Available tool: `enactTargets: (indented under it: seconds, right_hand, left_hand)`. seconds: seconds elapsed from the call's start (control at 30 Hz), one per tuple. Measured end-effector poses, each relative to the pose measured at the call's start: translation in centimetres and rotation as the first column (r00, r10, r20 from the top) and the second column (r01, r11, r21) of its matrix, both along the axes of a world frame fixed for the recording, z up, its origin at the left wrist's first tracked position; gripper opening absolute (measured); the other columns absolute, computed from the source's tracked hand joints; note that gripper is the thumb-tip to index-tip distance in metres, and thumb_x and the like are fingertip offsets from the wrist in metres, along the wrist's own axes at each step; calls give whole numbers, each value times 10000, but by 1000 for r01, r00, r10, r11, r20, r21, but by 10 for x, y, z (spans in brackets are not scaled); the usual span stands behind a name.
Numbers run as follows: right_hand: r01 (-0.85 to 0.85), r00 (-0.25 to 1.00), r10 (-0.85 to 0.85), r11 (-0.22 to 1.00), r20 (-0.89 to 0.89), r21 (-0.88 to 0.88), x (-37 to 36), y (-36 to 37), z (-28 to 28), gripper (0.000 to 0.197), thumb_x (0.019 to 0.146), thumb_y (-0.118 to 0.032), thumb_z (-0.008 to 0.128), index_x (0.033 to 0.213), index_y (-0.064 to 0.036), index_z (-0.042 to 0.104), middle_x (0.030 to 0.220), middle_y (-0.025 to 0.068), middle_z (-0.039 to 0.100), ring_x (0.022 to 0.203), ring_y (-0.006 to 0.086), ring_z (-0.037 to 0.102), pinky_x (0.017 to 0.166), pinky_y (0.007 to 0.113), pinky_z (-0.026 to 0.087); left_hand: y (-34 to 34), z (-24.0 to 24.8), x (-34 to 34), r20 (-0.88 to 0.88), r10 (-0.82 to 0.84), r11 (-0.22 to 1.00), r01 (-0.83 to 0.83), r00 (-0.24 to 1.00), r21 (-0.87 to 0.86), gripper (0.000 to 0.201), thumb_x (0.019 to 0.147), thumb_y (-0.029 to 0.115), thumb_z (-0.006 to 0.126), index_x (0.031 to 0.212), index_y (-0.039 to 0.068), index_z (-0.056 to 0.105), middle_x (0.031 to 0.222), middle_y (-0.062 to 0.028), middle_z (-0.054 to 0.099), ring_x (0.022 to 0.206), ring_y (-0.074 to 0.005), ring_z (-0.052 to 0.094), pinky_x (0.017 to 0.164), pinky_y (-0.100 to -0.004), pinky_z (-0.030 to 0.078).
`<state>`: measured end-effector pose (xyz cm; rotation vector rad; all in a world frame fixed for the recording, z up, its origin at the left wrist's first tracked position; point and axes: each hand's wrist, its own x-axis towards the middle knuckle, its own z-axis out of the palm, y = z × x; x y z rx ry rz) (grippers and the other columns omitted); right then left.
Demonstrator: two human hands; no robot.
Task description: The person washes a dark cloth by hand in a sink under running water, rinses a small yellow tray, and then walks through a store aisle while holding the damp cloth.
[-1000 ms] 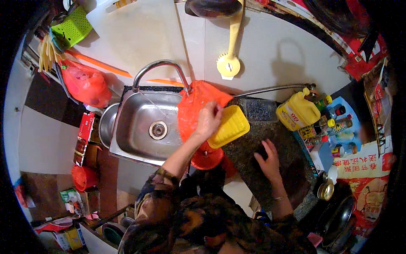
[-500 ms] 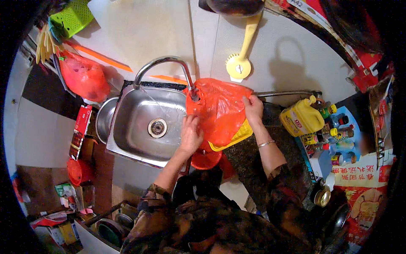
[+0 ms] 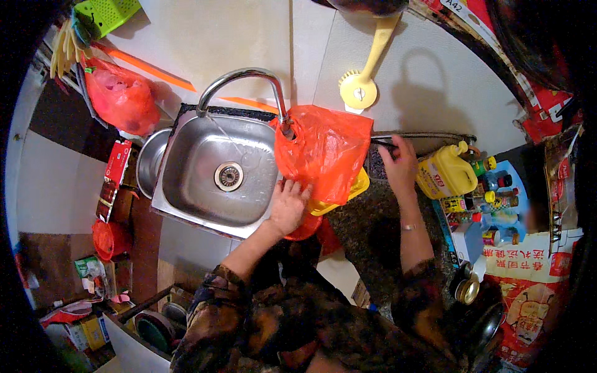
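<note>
A thin red-orange plastic bag (image 3: 326,146) lies spread over a yellow plastic basket (image 3: 357,189) just right of the sink. The basket's rim shows along the bag's lower right side. My left hand (image 3: 289,208) is at the bag's lower left edge, its fingers closed on the plastic; the thumb is hidden. To the right of the bag and apart from it, my right hand (image 3: 401,165) is raised with its fingers apart, near a dark bar (image 3: 429,135) along the back of the counter. Nothing shows in that hand.
Left of the bag, the steel sink (image 3: 186,186) has an arched faucet (image 3: 242,74) with its spout over the bag's edge. A yellow brush (image 3: 359,90) hangs behind. Right stand a yellow jug (image 3: 448,174) and several bottles (image 3: 497,199). Below the bag is a red bucket (image 3: 305,229).
My right hand has let go of the bag's right edge and moved right. The bag's right side has dropped over the basket. My left hand has stayed at the bag's lower left edge.
</note>
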<state>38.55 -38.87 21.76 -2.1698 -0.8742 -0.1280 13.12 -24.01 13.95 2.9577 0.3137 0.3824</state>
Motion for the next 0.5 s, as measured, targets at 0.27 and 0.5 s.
enactTargets:
  seconds: [0.27, 0.5]
  right_hand:
    - [84, 996, -50, 719, 69, -690, -117, -157, -55, 527, 798, -226, 664, 1256, -43, 477, 1275, 224, 458, 1187, 397, 422, 1004, 460, 346]
    - [191, 800, -235, 972, -552, -137, -128, -140, -52, 568, 737, -127, 651, 1254, 12, 462, 1232, 197, 513, 1112, 313, 503, 972, 409, 388]
  left_hand:
    - [-45, 12, 10, 42, -103, 987, 107, 994, -116, 489, 778, 192, 588, 1252, 93, 518, 1261, -174, 480, 1166, -337, 450, 940, -488, 383]
    - [-22, 32, -40, 95, 236, 284, 25, 967, -958, 411, 824, 157, 642, 1208, 51, 540, 1228, -153, 522, 1073, -281, 544, 892, -365, 459]
